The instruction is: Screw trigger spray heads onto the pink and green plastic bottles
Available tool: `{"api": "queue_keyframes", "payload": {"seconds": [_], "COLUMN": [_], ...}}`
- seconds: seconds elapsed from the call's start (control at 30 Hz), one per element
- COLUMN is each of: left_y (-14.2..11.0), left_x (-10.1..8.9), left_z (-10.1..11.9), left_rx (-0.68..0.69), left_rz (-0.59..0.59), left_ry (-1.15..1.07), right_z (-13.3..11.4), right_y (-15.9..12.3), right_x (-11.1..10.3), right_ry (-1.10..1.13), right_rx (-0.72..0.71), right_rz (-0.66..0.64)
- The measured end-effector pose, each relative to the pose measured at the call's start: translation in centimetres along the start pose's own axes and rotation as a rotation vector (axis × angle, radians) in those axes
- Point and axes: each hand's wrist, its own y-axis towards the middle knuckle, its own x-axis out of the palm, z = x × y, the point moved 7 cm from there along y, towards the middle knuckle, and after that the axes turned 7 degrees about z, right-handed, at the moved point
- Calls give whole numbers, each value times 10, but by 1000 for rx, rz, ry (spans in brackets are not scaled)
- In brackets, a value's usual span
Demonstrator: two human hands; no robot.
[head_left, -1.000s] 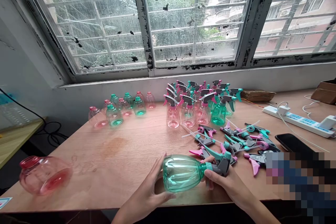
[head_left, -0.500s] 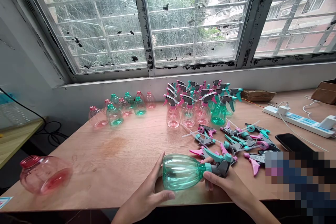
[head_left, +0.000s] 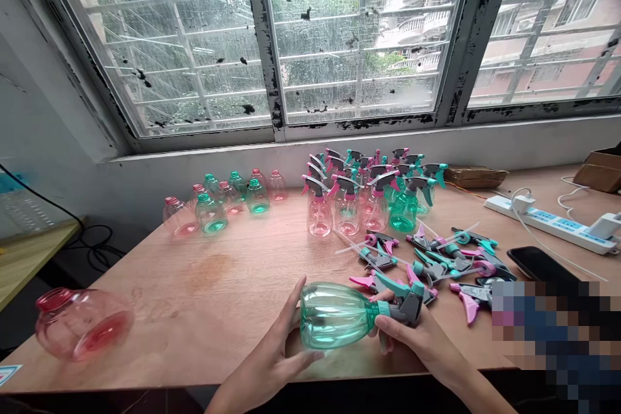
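Observation:
A clear green spray bottle (head_left: 334,315) lies sideways in front of me above the table's near edge, its grey-and-teal trigger head (head_left: 407,301) pointing right. My left hand (head_left: 279,343) cups its base, thumb below and fingers behind. With thumb and fingers, my right hand (head_left: 417,339) grips the collar where head meets bottle. Just behind lie several loose trigger heads (head_left: 446,262), pink and teal, with white dip tubes. Farther back stand several spray bottles (head_left: 348,213) fitted with heads.
Several pink and green bottles without heads (head_left: 211,213) stand at the back left. A larger-looking pink bottle (head_left: 85,323) sits near the left front edge. To the right are a black phone (head_left: 541,264), a white power strip (head_left: 548,223) with cables and a brown packet (head_left: 475,176).
Almost nothing differs. Both hands keep the same hold on the green spray bottle, and it has shifted only very slightly.

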Motion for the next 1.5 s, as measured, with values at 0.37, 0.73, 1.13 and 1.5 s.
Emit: {"api": "queue_keyframes", "payload": {"seconds": [0.37, 0.73, 1.13, 1.5], "left_y": [-1, 0, -1, 0], "left_x": [-1, -1, -1, -3], "left_z": [-2, -7, -4, -8], "left_rx": [-51, -9, -82, -27], "left_rz": [25, -8, 44, 4], "left_ry": [-19, -7, -2, 30], "right_z": [7, 9, 12, 13], "right_y": [-1, -2, -3, -2], "right_x": [1, 3, 2, 3], "right_ry": [2, -47, -70, -39], "right_rx": [50, 47, 61, 63], "right_rz": [-40, -69, -64, -91]}}
